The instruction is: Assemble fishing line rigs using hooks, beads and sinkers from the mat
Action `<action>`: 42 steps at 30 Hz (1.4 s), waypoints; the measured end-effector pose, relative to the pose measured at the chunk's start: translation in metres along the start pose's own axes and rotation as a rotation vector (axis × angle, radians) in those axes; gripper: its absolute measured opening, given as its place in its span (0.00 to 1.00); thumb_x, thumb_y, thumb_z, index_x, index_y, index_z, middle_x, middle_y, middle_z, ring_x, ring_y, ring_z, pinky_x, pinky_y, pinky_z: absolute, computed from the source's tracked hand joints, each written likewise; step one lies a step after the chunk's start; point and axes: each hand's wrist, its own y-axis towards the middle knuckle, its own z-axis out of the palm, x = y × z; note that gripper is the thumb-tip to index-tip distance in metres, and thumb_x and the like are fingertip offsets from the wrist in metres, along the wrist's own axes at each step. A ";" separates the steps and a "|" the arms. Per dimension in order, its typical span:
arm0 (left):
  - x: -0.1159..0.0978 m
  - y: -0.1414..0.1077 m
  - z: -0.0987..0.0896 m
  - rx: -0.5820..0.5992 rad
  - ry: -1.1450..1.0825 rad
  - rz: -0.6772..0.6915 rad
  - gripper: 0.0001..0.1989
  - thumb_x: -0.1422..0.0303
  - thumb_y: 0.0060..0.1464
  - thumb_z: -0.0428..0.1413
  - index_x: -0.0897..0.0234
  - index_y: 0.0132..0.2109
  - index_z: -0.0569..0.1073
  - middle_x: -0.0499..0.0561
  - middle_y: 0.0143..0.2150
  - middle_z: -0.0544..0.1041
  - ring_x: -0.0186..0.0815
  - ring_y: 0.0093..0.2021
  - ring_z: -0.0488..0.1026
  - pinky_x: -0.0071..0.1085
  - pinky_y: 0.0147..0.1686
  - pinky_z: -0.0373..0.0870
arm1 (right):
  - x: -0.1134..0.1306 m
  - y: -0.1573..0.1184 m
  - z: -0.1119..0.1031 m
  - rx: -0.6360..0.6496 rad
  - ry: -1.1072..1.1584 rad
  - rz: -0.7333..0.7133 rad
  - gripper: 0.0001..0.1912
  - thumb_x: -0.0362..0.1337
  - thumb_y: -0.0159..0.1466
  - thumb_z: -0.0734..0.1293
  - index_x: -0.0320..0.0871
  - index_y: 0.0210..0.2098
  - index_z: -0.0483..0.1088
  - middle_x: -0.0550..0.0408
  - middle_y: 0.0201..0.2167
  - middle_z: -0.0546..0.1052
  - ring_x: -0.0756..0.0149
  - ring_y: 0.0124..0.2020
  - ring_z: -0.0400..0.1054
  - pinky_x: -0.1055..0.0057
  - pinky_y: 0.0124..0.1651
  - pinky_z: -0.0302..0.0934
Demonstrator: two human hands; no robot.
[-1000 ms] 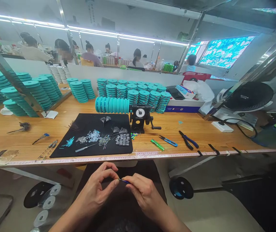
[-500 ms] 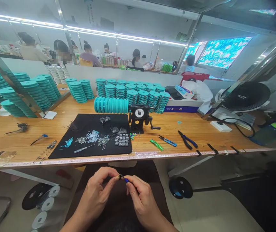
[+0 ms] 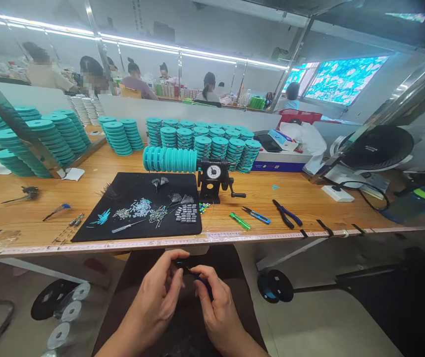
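Head view, looking down at our two bare hands, raised in front of our body just below the bench edge. Our left hand point(image 3: 156, 297) is partly closed, its fingers point(image 3: 171, 258) bent inward, and they come right up beside the dark end of a small blue-and-black piece point(image 3: 202, 282). We cannot tell whether they grip it. Our right hand point(image 3: 216, 312) is nearly closed, with thumb and forefinger pinching the blue part of that piece, which sits between the two hands (too small to say just what it is).

Straight ahead of the fingers, past a measuring tape point(image 3: 212, 235) along the edge of the wooden bench point(image 3: 294, 196), lies a black mat point(image 3: 141, 186) holding grey sinkers point(image 3: 186, 213) in rows, beads and bristly bunches. Ahead and to the right of the fingers stand a hand-cranked winder point(image 3: 213, 178) with a row of teal spools point(image 3: 170, 160), then blue-handled snips point(image 3: 256, 215), a green-handled tool point(image 3: 240, 221) and blue-handled pliers point(image 3: 287, 213). Farther ahead, stacks of teal spools point(image 3: 201, 148) crowd the bench. Down to the left of the fingers lie white discs point(image 3: 58, 335); down to the right, a dark spool point(image 3: 275, 286). Co-workers point(image 3: 208, 89) sit at a far bench.
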 end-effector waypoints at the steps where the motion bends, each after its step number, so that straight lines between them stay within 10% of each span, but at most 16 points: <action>1: -0.003 0.000 0.002 0.022 -0.035 -0.025 0.11 0.68 0.65 0.45 0.56 0.53 0.65 0.51 0.44 0.76 0.36 0.35 0.75 0.31 0.36 0.72 | 0.002 0.000 -0.001 0.009 0.024 -0.006 0.13 0.33 0.71 0.57 0.49 0.51 0.67 0.53 0.45 0.75 0.64 0.44 0.70 0.72 0.48 0.61; 10: -0.004 -0.006 0.008 0.006 -0.222 -0.064 0.08 0.67 0.64 0.44 0.57 0.48 0.65 0.43 0.29 0.65 0.34 0.28 0.67 0.27 0.30 0.65 | 0.010 0.000 -0.002 0.149 0.547 0.276 0.14 0.46 0.69 0.63 0.45 0.48 0.71 0.62 0.24 0.62 0.69 0.27 0.56 0.72 0.32 0.52; 42: -0.005 -0.003 -0.002 0.102 -0.030 0.127 0.17 0.76 0.58 0.46 0.55 0.53 0.59 0.40 0.26 0.60 0.31 0.24 0.61 0.23 0.24 0.59 | 0.008 0.002 -0.010 0.490 1.420 0.667 0.15 0.42 0.63 0.73 0.50 0.48 0.73 0.66 0.19 0.59 0.79 0.16 0.41 0.78 0.22 0.39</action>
